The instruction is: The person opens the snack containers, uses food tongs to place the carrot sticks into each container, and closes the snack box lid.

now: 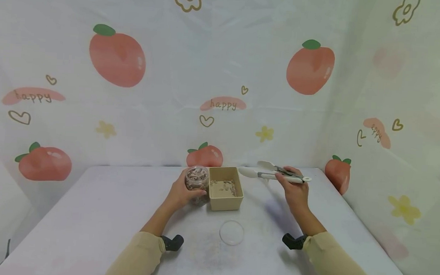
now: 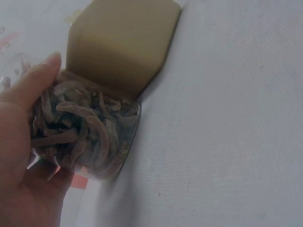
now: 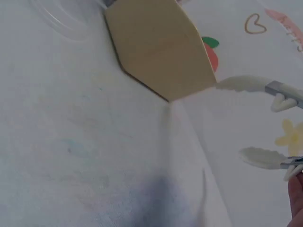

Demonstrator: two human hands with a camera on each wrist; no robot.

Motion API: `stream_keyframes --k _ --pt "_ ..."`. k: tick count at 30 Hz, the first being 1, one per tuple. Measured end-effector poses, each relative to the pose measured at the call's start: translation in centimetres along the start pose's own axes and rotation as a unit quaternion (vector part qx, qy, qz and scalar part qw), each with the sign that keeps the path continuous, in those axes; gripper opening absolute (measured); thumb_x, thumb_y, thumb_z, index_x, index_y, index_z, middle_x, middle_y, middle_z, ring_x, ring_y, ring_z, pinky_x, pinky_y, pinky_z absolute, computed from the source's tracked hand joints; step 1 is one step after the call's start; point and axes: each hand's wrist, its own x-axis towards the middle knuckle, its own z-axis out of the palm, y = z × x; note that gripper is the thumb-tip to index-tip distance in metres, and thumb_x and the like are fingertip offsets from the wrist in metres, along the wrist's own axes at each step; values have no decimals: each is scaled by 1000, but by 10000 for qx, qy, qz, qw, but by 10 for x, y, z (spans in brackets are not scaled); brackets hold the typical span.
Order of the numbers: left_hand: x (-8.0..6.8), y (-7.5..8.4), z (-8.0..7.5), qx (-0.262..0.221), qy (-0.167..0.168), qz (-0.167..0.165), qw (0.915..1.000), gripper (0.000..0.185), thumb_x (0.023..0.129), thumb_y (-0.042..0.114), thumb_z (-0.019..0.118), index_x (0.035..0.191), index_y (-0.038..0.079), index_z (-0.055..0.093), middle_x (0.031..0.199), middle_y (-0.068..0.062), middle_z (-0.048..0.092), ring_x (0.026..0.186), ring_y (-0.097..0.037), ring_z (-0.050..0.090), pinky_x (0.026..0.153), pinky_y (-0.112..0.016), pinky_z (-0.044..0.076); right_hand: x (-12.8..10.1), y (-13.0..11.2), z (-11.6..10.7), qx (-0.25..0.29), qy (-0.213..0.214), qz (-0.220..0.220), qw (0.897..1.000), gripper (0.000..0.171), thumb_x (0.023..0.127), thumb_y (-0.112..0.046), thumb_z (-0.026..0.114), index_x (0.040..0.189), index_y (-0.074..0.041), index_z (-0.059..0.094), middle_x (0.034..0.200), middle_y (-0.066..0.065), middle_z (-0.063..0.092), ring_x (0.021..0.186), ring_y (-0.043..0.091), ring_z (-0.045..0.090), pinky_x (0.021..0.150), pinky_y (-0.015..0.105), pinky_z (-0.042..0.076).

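Observation:
My left hand (image 1: pixel 182 192) grips a clear plastic jar (image 1: pixel 197 174) around its side, thumb across the front. Brownish, curled dried strips (image 2: pixel 90 127) nearly fill the jar, which stands against the left side of a beige square box (image 1: pixel 225 203). A few small pieces of the same kind (image 1: pixel 225 186) lie on the box's bottom. With my right hand (image 1: pixel 295 193) I hold a pair of white-tipped tongs (image 1: pixel 277 176) by their handles, right of the box and above the table. Their tips (image 3: pixel 262 157) are spread apart with nothing between them, pointing left toward the box rim.
A round clear lid (image 1: pixel 231 233) lies flat on the white-covered table (image 1: pixel 119 215) in front of the box. Behind the table hangs a white cloth backdrop (image 1: pixel 161 126) with printed peaches, and another printed sheet (image 1: pixel 408 172) borders the right side.

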Motion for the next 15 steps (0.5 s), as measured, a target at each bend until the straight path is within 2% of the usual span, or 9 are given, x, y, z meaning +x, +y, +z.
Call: stream_keyframes --k 7,15 --pt "0 0 0 38 -14 -63 10000 102 70 40 87 149 15 29 139 -17 47 128 -33 44 103 -53 36 8 15 -2 -323 313 -115 9989 42 81 -15 81 116 1 64 109 22 66 88 1 60 72 12 46" --pt "-1 2 0 30 -25 -43 10000 102 72 38 87 150 12 28 139 -18 47 128 -34 44 102 -54 37 9 30 -1 -622 566 166 9963 43 78 -16 83 115 -1 65 107 18 66 80 0 56 65 12 44"
